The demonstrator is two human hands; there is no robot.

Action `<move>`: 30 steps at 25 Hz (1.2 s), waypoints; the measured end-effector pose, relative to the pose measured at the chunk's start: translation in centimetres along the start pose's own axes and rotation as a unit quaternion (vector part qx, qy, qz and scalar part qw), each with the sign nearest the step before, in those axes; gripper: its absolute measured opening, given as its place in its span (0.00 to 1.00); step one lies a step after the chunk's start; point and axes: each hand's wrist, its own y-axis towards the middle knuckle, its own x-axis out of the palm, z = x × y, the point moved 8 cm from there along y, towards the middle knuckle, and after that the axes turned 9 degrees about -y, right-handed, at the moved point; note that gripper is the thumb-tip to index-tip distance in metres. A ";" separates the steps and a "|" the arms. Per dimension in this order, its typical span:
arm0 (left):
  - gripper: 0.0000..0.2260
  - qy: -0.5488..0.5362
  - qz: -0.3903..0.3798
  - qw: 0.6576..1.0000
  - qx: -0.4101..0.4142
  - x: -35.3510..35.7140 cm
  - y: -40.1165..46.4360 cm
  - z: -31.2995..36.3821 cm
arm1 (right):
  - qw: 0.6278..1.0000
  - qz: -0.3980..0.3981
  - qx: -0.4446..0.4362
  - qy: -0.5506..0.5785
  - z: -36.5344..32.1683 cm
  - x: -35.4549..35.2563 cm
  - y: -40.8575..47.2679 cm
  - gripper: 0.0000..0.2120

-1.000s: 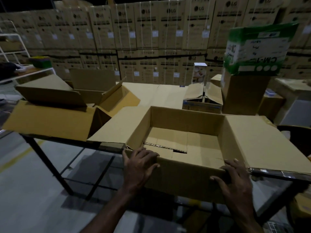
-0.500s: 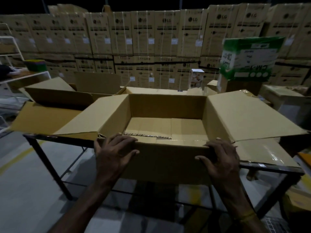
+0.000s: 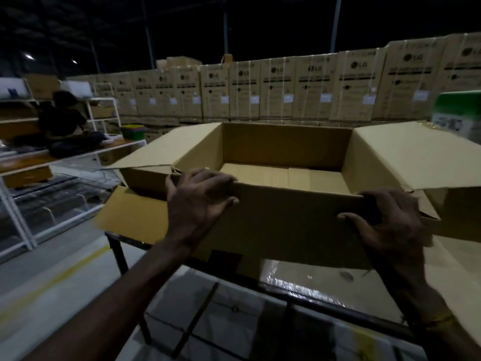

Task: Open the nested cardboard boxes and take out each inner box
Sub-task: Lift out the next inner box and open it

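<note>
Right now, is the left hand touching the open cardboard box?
Touching. The head view shows the left hand gripping the near wall of the open cardboard box, fingers curled over its top edge.

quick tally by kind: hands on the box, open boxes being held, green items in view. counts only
Hands gripping the box's near wall: 2, left hand and right hand
Open brown cardboard box, flaps spread, held: 1
Green items: 2, green and white carton at the right edge, green bin on the white shelf
Total: 5
</note>
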 end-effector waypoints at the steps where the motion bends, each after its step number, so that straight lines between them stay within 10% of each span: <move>1: 0.17 0.004 0.002 1.000 0.003 -0.2 1.6 -1.1 | 1.000 0.003 -0.002 0.005 -0.6 1.4 1.7 0.21; 17: 0.20 0.036 0.024 0.999 -0.021 -3.5 20.8 -23.6 | 0.995 0.007 -0.020 0.096 -12.5 25.2 21.3 0.19; 30: 0.19 -0.010 -0.023 0.999 -0.041 -2.2 26.5 -45.1 | 0.992 -0.016 0.072 -0.101 -23.1 40.5 23.6 0.22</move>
